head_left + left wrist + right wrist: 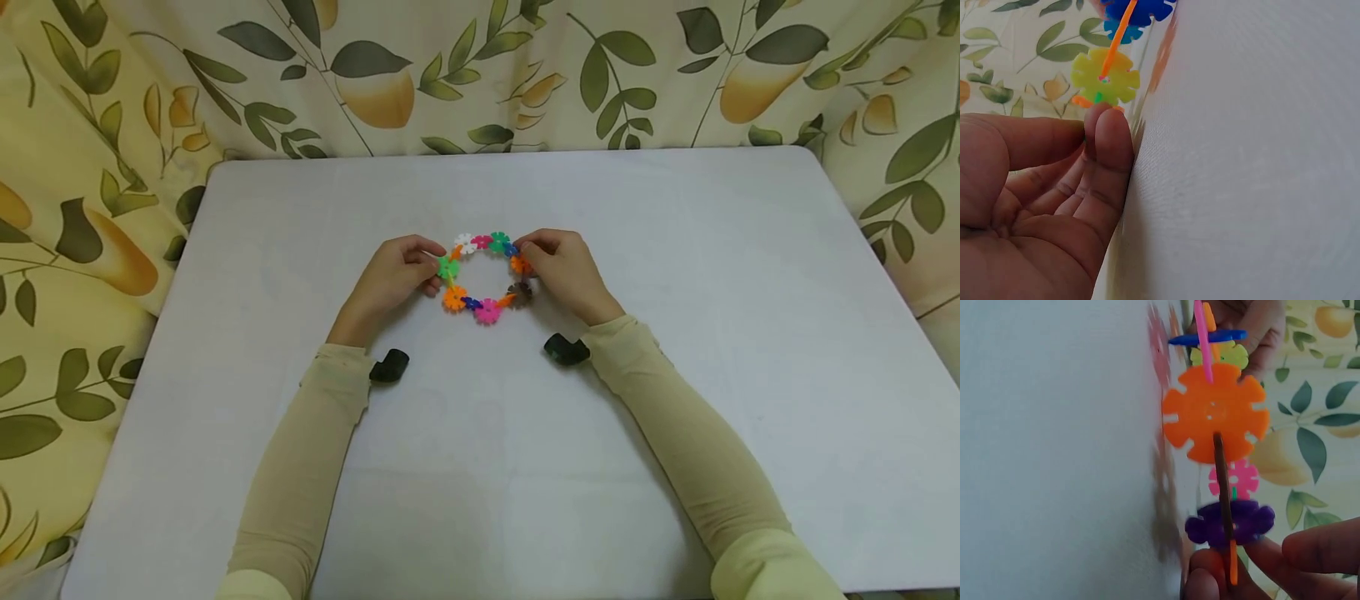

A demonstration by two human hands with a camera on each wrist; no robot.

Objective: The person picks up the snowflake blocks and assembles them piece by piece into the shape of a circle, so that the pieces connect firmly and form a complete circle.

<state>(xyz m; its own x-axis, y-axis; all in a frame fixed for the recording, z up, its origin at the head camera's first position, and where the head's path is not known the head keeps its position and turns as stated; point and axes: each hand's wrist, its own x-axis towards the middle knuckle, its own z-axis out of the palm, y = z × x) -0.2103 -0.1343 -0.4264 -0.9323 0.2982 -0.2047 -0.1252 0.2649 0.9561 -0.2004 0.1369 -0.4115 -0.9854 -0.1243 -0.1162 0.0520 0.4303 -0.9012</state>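
Note:
A closed ring of interlocking plastic snowflake discs, among them a pink disc (488, 312), a white disc (466, 243) and a brown disc (520, 293), is held just above the white table. My left hand (393, 275) pinches the ring's left side at a light green disc (447, 267) between thumb and fingers; in the left wrist view the fingertips hide the pinched edge. On the opposite side, my right hand (566, 271) grips the ring by an orange disc (521, 265). The right wrist view shows a purple disc (1252, 524) just above those fingertips, and a larger orange disc (1194, 412) beyond.
A white cloth covers the table (480, 467). Behind it and along the left hangs a leaf-patterned curtain (517, 75). Small black devices (390, 367) stick out from both wrists at the sleeve cuffs.

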